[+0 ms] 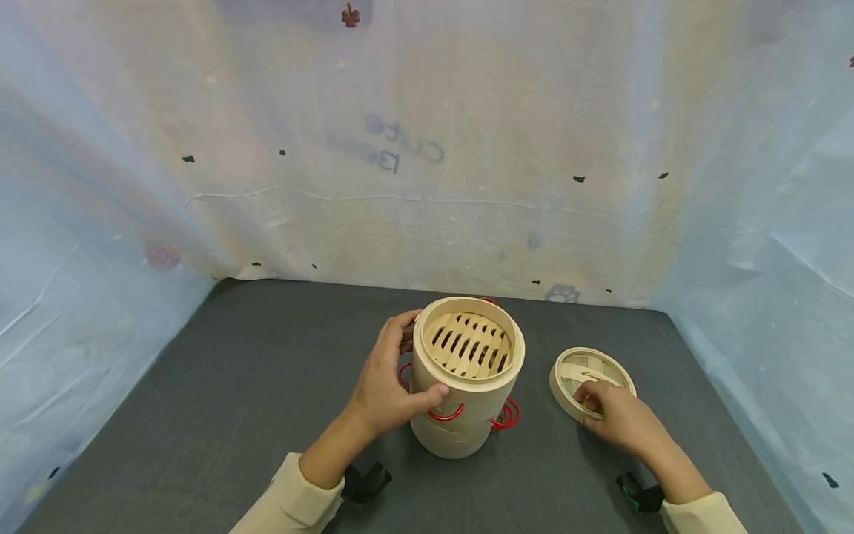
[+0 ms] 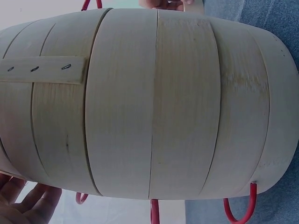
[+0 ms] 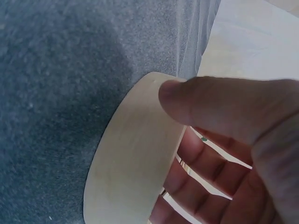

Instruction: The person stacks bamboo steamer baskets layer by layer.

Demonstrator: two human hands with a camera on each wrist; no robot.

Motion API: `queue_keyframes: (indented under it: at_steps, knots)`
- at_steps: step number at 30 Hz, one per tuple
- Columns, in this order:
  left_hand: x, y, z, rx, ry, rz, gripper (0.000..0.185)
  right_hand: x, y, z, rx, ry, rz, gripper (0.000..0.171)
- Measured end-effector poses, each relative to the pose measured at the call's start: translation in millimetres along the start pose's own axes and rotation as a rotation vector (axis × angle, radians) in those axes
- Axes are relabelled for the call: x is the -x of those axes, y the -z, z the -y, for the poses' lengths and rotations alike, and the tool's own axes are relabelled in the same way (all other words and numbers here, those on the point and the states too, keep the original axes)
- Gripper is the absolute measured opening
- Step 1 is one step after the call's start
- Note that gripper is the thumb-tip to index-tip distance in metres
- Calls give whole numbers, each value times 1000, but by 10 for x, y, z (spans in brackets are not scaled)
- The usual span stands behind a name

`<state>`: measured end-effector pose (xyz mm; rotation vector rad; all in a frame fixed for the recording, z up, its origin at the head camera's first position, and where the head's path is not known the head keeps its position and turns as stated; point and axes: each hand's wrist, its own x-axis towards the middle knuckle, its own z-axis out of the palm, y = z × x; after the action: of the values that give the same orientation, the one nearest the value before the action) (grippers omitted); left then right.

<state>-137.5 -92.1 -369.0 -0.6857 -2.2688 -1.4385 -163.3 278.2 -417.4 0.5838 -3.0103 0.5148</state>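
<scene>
A tall stack of bamboo steamer baskets [image 1: 457, 437] stands on the dark table, its slatted top tier [image 1: 470, 345] uncovered. My left hand [image 1: 387, 386] grips the upper tier from the left side, thumb across the front and fingers around the back. Red loops [image 1: 508, 414] stick out from the stack's sides. The banded bamboo wall [image 2: 154, 107] fills the left wrist view. To the right lies the round bamboo steamer lid [image 1: 559, 384]. My right hand [image 1: 627, 421] pinches its near rim, with the thumb [image 3: 210, 100] outside and the fingers over the inner side.
The dark cloth-covered table [image 1: 267, 371] reaches back to a pale printed plastic sheet [image 1: 434, 148], which also hangs along both sides. Black straps [image 1: 367, 482] are worn at both wrists.
</scene>
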Motion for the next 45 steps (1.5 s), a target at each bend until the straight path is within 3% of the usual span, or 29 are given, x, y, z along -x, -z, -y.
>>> queue_keyframes:
  at_steps: [33, 45]
  knots:
    - [2, -12, 18, 16, -12, -2, 85, -7, -29, -1, 18, -55, 8, 25]
    - [4, -18, 24, 19, 6, 3, 86, 3, 28, -19, 64, -31, -66, 26]
